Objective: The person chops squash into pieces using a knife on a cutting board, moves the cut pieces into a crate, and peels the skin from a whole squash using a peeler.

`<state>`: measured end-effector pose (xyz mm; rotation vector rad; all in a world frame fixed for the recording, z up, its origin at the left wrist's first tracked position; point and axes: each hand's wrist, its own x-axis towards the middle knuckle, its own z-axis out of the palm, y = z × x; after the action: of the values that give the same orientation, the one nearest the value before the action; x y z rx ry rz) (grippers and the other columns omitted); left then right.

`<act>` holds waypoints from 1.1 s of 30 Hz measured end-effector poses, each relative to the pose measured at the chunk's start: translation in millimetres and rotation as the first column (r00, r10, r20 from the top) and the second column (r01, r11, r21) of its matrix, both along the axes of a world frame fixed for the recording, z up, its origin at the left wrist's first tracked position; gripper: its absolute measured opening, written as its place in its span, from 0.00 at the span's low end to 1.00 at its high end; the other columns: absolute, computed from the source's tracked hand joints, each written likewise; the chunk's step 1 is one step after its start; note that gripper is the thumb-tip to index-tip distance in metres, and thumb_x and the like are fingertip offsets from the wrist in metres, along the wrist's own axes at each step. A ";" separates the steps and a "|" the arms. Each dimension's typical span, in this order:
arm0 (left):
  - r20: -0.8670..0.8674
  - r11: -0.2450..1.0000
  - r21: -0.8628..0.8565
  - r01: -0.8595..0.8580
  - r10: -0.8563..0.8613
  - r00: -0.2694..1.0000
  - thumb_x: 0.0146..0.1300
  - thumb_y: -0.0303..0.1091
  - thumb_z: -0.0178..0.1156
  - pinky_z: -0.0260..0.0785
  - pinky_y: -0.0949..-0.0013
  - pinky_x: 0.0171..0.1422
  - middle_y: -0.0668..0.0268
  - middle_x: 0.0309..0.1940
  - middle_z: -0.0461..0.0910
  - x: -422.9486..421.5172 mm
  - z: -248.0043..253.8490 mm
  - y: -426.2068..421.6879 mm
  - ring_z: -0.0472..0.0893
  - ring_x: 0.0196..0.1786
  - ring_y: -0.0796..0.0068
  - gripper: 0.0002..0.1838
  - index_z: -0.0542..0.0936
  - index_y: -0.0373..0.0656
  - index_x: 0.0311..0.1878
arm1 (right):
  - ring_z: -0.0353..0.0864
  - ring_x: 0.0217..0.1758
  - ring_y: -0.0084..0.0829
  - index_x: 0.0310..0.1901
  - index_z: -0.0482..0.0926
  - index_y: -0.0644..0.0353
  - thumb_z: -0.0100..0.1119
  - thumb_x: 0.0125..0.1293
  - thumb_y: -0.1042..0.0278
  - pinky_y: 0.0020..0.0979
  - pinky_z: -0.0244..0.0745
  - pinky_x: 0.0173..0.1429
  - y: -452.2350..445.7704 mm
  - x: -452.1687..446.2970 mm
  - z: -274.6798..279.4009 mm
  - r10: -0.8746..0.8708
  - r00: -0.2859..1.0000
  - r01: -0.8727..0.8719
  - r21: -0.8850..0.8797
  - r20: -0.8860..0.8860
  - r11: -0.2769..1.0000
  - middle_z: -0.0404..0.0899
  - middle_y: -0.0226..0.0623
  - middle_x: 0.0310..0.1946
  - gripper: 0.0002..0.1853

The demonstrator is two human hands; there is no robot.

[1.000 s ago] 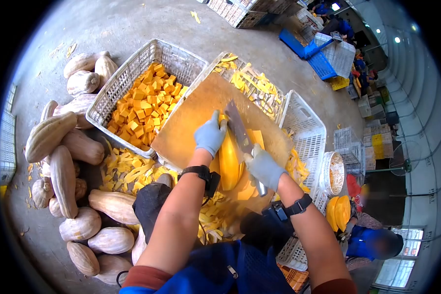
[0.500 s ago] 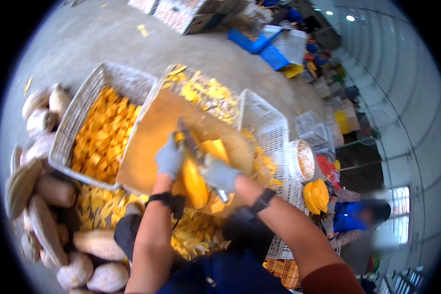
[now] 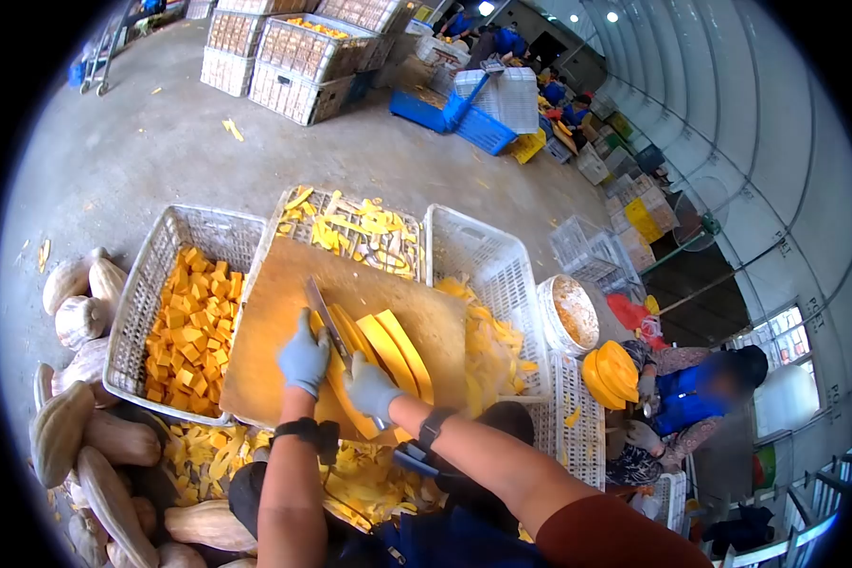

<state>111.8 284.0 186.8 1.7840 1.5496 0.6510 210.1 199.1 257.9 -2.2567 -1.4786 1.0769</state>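
Observation:
My left hand (image 3: 303,360), in a grey glove, has its fingers closed against a peeled pumpkin strip (image 3: 342,393) on the wooden cutting board (image 3: 265,312). My right hand (image 3: 371,388), also gloved, grips the handle of a large knife (image 3: 327,317). Its blade lies along the strip, close to my left fingers; whether it has entered the flesh I cannot tell. Just right of the knife, several long orange pumpkin slices (image 3: 395,350) rest side by side. My right hand partly covers their near ends.
Left of the board stands a crate (image 3: 128,355) of pumpkin cubes (image 3: 194,327), with whole pumpkins (image 3: 62,426) beyond. Peelings fill a crate (image 3: 530,284) at the right. A white bucket (image 3: 568,317) and a co-worker (image 3: 686,393) handling pumpkin are farther right.
The view has shifted, so the board sits lower and more of the floor and stacked crates shows. The strip under my hands now lies beside the other slices, and the knife has moved along it.

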 end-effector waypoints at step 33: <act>-0.196 0.970 0.239 -0.050 0.098 0.976 0.68 0.44 0.48 0.67 0.51 0.49 0.51 0.47 0.74 23.7 -7.6 -42.3 0.75 0.48 0.49 0.29 0.59 0.52 0.71 | 0.78 0.31 0.62 0.46 0.62 0.71 0.44 0.69 0.63 0.53 0.73 0.37 -96.3 13.9 -10.8 0.101 0.994 -0.102 0.041 0.039 0.994 0.78 0.63 0.30 0.16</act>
<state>135.5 241.7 179.2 2.0292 1.7454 0.7280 224.0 102.8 247.1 -2.2051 -1.6311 1.0257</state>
